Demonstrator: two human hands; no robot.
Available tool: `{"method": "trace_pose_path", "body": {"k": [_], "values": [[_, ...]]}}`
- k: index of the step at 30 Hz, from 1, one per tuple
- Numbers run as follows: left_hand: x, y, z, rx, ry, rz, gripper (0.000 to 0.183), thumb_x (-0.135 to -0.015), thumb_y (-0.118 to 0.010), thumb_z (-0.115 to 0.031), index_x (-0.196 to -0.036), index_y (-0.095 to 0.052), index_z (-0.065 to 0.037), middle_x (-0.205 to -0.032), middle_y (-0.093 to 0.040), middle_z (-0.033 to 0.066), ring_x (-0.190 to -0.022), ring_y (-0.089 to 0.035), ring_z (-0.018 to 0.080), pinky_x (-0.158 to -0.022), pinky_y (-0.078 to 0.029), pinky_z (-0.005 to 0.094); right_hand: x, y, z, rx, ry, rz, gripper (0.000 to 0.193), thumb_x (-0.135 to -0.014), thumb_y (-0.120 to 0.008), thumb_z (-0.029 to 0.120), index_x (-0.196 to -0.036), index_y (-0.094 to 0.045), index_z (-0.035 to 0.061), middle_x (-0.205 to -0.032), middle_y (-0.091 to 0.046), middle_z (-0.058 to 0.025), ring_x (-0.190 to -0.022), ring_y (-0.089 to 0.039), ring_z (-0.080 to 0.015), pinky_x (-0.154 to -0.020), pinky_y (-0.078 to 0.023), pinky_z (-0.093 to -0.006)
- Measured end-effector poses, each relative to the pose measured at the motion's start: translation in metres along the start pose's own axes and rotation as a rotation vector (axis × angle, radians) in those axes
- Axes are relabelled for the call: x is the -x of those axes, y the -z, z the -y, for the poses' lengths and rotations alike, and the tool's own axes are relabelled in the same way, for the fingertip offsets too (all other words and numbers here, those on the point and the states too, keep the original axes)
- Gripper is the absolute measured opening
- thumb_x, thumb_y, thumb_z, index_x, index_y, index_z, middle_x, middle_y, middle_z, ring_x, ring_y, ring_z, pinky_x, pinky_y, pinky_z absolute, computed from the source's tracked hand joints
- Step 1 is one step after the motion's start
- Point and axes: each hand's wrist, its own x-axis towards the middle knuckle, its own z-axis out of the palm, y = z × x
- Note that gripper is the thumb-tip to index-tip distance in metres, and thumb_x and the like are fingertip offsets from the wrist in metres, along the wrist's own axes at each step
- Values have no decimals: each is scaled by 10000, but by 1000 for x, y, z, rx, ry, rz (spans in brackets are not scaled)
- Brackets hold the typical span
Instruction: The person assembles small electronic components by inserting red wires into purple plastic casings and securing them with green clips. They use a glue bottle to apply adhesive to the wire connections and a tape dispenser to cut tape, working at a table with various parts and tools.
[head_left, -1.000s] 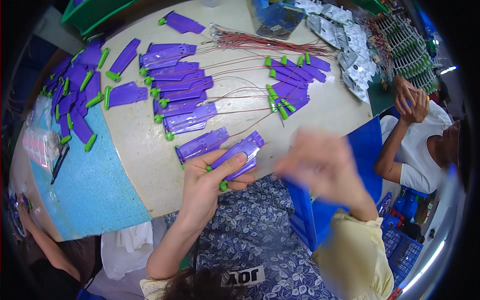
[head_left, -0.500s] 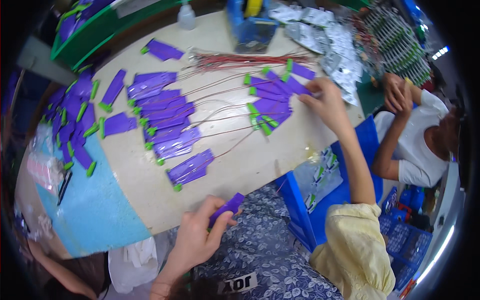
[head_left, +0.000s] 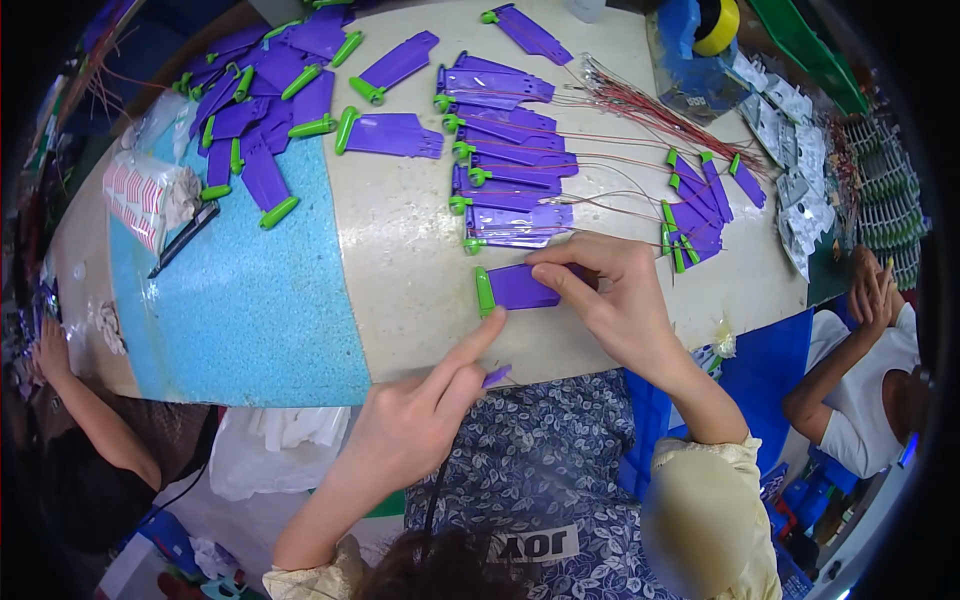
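Observation:
In front of me, a flat purple plastic piece (head_left: 522, 288) with a green bar along its left end lies on the table. My right hand (head_left: 622, 295) pinches its right end between thumb and fingers. The index finger of my left hand (head_left: 425, 410) is stretched out to the lower end of the green bar. Another purple piece (head_left: 497, 376) sticks out from under the curled fingers of that hand, mostly hidden. Just beyond lies a row of purple pieces (head_left: 515, 185), some glossy as if wrapped, with thin red wires running right toward a smaller group of purple pieces (head_left: 697, 225).
Loose purple pieces (head_left: 265, 110) are heaped at the far left, beside a plastic bag (head_left: 150, 200) and a black pen (head_left: 183, 238) on a blue mat (head_left: 240, 320). Red wires (head_left: 660, 105) lie beyond; silvery packets (head_left: 800, 190) are at right. People sit at both sides.
My right hand has come from the group at the right to the purple piece before me. My left index finger has stretched toward it. The whole view has shifted.

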Motion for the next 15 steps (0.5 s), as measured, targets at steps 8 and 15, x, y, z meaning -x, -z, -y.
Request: {"method": "trace_pose_path", "body": {"k": [8, 15], "values": [[-4, -7, 4, 152, 85, -3, 140, -914, -597, -43, -1003, -496, -1, -1450, -547, 181, -569, -676, 272, -512, -555, 369, 4, -17, 4, 421, 310, -21, 352, -707, -812, 88, -1019, -675, -1, -983, -571, -118, -942, -541, -289, -830, -460, -406], [-14, 14, 3, 535, 460, -124, 211, -1004, -585, -99, -1179, -549, 12, -820, -693, 221, -697, -691, 401, -579, -525, 452, 19, -4, 11, -357, -43, 50, 280, -798, -804, -25, -964, -583, 18, -943, -627, -37, -922, -614, -108, -797, -485, -272]]}}
